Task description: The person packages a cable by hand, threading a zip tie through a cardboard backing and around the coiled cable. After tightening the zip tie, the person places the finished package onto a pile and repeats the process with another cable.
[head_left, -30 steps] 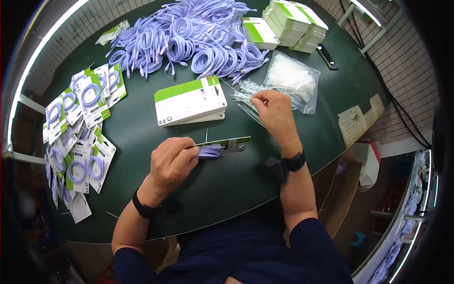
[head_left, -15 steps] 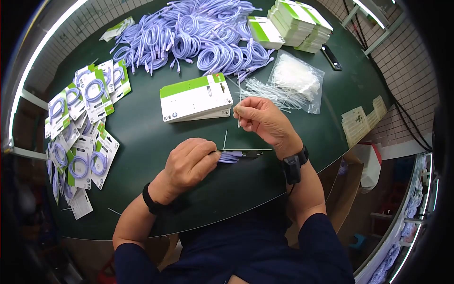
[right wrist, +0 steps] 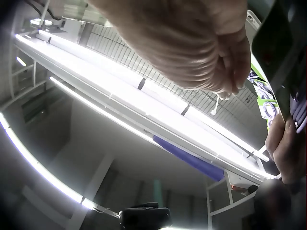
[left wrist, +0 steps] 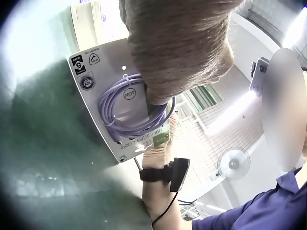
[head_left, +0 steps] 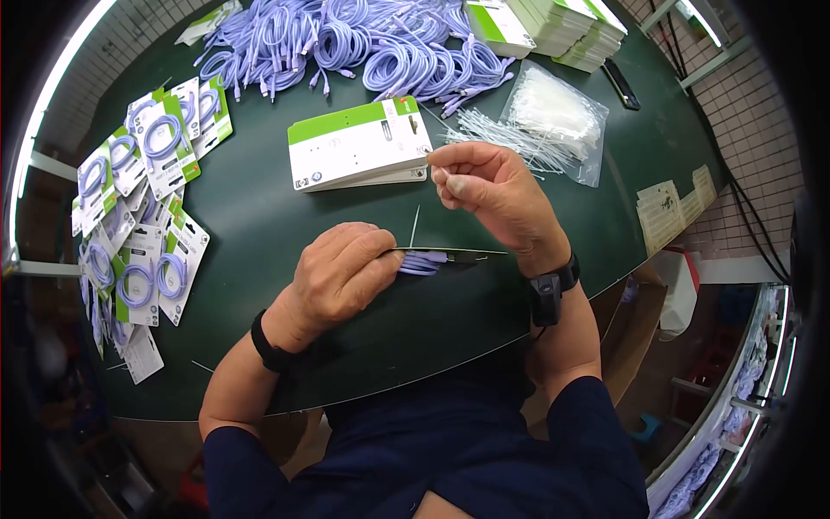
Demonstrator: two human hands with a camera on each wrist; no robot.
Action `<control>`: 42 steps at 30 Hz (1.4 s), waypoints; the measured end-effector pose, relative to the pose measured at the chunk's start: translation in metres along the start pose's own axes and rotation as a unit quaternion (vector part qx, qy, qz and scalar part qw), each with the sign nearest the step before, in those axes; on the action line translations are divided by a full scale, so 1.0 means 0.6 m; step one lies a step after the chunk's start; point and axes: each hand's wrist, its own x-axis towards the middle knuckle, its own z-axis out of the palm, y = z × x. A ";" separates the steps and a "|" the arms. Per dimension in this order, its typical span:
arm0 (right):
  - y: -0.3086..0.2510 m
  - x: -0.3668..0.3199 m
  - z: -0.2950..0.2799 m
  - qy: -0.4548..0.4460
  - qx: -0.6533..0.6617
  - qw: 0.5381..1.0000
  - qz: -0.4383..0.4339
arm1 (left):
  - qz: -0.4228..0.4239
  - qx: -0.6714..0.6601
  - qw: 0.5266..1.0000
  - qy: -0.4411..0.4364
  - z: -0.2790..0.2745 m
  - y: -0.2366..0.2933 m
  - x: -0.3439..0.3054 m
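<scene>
My left hand [head_left: 346, 270] grips a white and green retail card [left wrist: 91, 62] by its edge, held nearly edge-on above the table. A coiled lilac USB-C cable [left wrist: 109, 103] lies against the card's face, with small white ties at the coil. One thin white cable tie [head_left: 416, 223] sticks out from the card's far side. My right hand [head_left: 501, 195] is raised to the right of it, thumb and fingertips together, pinching another cable tie [right wrist: 215, 106] whose head pokes out below the fingers.
Blank-cable cards [head_left: 359, 143] lie stacked ahead. Behind them spreads a heap of lilac cables [head_left: 346, 43]. Loose cable ties [head_left: 510, 138] and a bag of ties [head_left: 558, 112] lie right. Finished-looking cards [head_left: 160, 138] pile up left. A dark phone-like object [head_left: 621, 84] sits back right.
My right hand has come from the loose ties toward the card, bringing a cable tie. My left hand has shifted slightly right and turned the card more edge-on.
</scene>
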 end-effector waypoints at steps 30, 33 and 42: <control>0.028 0.017 -0.005 0.069 -0.298 0.952 -0.027 | 0.006 -0.001 1.000 0.003 0.001 0.002 -0.002; 0.031 0.013 -0.011 0.061 -0.321 0.943 -0.057 | 0.010 -0.004 1.000 0.008 0.002 0.000 -0.005; 0.023 0.015 -0.017 0.123 -0.154 0.980 -0.028 | 0.012 0.007 1.000 0.008 0.006 -0.001 -0.010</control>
